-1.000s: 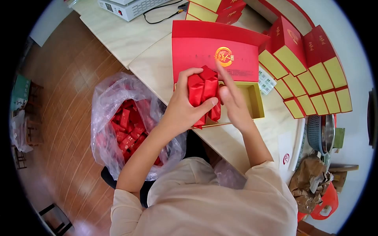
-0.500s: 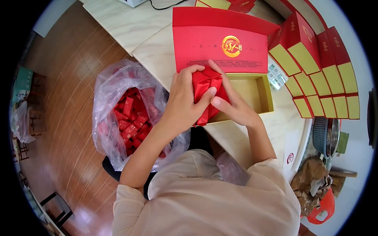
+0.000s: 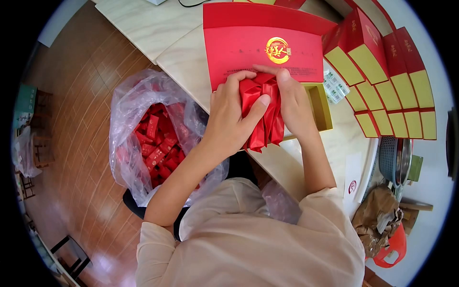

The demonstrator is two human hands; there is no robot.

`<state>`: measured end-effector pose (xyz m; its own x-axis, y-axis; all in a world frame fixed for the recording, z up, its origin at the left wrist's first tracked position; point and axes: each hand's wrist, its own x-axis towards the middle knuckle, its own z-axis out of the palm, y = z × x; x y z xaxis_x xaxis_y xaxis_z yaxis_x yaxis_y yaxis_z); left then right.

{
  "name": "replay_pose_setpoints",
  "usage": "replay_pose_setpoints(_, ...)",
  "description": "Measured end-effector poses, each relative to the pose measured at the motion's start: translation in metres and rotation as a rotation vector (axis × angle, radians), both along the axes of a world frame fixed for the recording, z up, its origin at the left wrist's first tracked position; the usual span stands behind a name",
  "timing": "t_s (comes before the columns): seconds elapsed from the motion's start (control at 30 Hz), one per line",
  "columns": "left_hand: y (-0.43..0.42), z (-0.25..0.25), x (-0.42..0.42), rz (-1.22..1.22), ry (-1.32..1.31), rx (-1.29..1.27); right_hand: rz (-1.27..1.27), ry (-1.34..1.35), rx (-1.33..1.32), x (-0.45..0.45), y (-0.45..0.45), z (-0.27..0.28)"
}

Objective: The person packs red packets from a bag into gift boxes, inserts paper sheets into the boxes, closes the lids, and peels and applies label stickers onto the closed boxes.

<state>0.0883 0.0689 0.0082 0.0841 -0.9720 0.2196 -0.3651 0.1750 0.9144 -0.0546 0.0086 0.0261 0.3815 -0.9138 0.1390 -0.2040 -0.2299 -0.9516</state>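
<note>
Between my two hands is a bundle of shiny red packets (image 3: pixel 262 110), held upright over the near side of a gift box. My left hand (image 3: pixel 228 110) wraps the bundle's left side, with the thumb across its front. My right hand (image 3: pixel 297 103) presses on its right side, fingers closed against the packets. Behind them stands the red box lid (image 3: pixel 239 52), raised, with a gold emblem and small print. The yellow inside of the box (image 3: pixel 321 107) shows to the right of my right hand; the rest is hidden behind my hands and the bundle.
A clear plastic bag (image 3: pixel 125 107) full of small red packets (image 3: pixel 160 148) is left of the table. Stacked red and yellow boxes (image 3: pixel 387 95) stand at the right, beside a sheet of stickers (image 3: pixel 335 86). A blue basket (image 3: pixel 388 160) and brown paper (image 3: pixel 377 215) lie farther right.
My right thumb has moved up from the bundle's front to its top right, and more of the packets' front shows. The bundle has shifted slightly right, covering more of the box.
</note>
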Motion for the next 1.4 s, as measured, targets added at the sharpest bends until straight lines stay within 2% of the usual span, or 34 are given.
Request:
replay_pose_setpoints(0.1, 0.001, -0.004, -0.001, -0.002, -0.069, -0.005, -0.002, 0.137, 0.059, -0.001, 0.002, -0.007)
replay_pose_setpoints(0.23, 0.002, -0.014, 0.001, 0.111, -0.104, -0.122, 0.056, 0.078, 0.092, 0.002, 0.008, -0.016)
replay_pose_setpoints(0.3, 0.004, -0.015, 0.010, 0.231, -0.379, -0.173, 0.141, -0.036, 0.046, 0.005, 0.012, -0.025)
replay_pose_setpoints(0.33, 0.004, -0.016, 0.014, 0.218, -0.301, -0.136, 0.182, -0.084, 0.133, 0.004, 0.013, -0.028)
replay_pose_setpoints(0.47, 0.009, -0.012, 0.029, 0.158, -0.272, -0.065, 0.256, -0.129, 0.242, 0.004, 0.010, -0.024)
replay_pose_setpoints(0.53, 0.010, -0.011, 0.032, 0.120, -0.252, -0.020, 0.214, 0.014, 0.122, 0.005, 0.011, -0.022)
replay_pose_setpoints(0.77, 0.015, -0.015, 0.031, 0.110, -0.260, -0.010, 0.210, 0.170, 0.058, 0.007, 0.011, -0.026)
replay_pose_setpoints(0.87, 0.014, -0.027, 0.022, 0.249, -0.227, -0.131, 0.223, 0.236, 0.090, 0.009, 0.015, -0.023)
replay_pose_setpoints(0.93, 0.007, -0.031, 0.023, 0.280, -0.231, -0.235, 0.039, 0.360, -0.007, 0.014, 0.026, -0.021)
replay_pose_setpoints(1.07, 0.002, -0.028, 0.026, 0.226, -0.244, -0.140, 0.003, 0.449, -0.177, 0.020, 0.029, -0.029)
replay_pose_setpoints(1.17, 0.013, -0.032, 0.023, 0.344, -0.116, -0.195, 0.006, 0.432, -0.242, 0.020, 0.026, -0.027)
replay_pose_setpoints(1.2, 0.021, -0.041, 0.020, 0.313, 0.030, -0.175, -0.043, 0.557, -0.156, 0.016, 0.027, -0.022)
replay_pose_setpoints(1.23, 0.032, -0.042, 0.019, 0.284, 0.032, -0.150, -0.084, 0.677, -0.070, 0.013, 0.027, -0.018)
replay_pose_setpoints(1.27, 0.045, -0.044, 0.016, 0.239, 0.168, -0.103, -0.115, 0.656, -0.102, 0.010, 0.027, -0.018)
replay_pose_setpoints(1.3, 0.056, -0.050, 0.012, 0.218, 0.149, -0.102, -0.140, 0.636, -0.128, 0.008, 0.029, -0.019)
replay_pose_setpoints(1.37, 0.077, -0.061, 0.005, 0.183, 0.291, -0.091, -0.219, 0.463, -0.153, 0.011, 0.041, -0.012)
replay_pose_setpoints(1.4, 0.088, -0.068, 0.008, 0.200, 0.330, -0.077, -0.175, 0.350, -0.237, 0.015, 0.051, -0.009)
